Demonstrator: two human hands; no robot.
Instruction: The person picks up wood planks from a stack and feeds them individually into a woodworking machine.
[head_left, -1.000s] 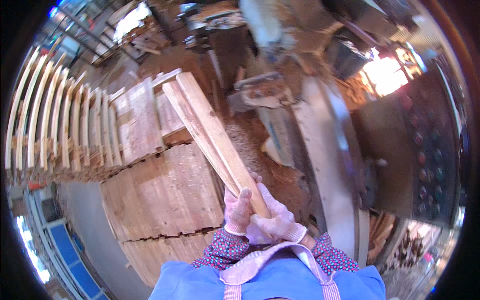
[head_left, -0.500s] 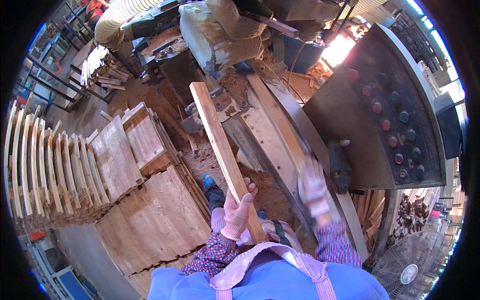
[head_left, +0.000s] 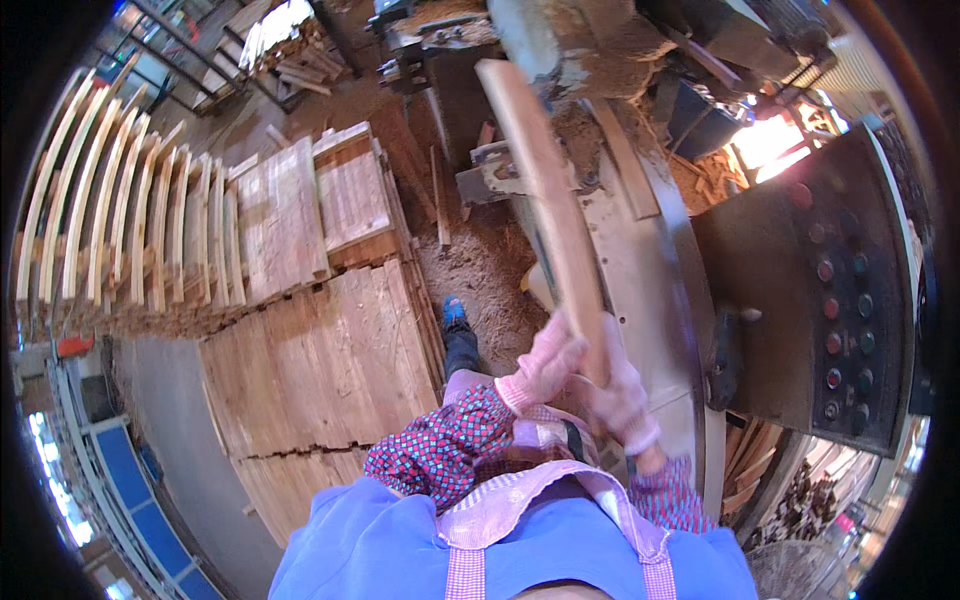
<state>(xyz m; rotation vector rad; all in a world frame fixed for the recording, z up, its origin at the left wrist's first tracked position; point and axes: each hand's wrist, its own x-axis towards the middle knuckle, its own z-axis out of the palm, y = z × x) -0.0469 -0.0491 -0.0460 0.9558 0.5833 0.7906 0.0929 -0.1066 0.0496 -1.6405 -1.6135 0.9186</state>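
A long wooden strip (head_left: 556, 215) slants up over the near edge of the machine's metal bed, its far end raised and smeared by motion. Around its lower part is my left hand (head_left: 545, 362), in a pale pink work glove, with the fingers closed. My right hand (head_left: 622, 398), gloved too, is wrapped round the same strip's near end from the right; some of its fingers are hidden or blurred. Another wooden strip (head_left: 628, 170) lies flat on the metal bed (head_left: 625, 260), apart from both hands, with its far end under the dusty machine head (head_left: 580, 45).
A dark control panel (head_left: 800, 290) with coloured buttons stands at the right. To the left are stacked wooden boards (head_left: 310, 365) and a row of upright strips (head_left: 130, 220). Sawdust (head_left: 485, 260) and loose sticks cover the floor between stack and machine. More wood pieces (head_left: 755, 460) lie below the panel.
My right hand has left the strip on the bed and now grips the held strip beside my left hand. The bed strip sits farther in. My view has shifted, and the held strip is over the bed.
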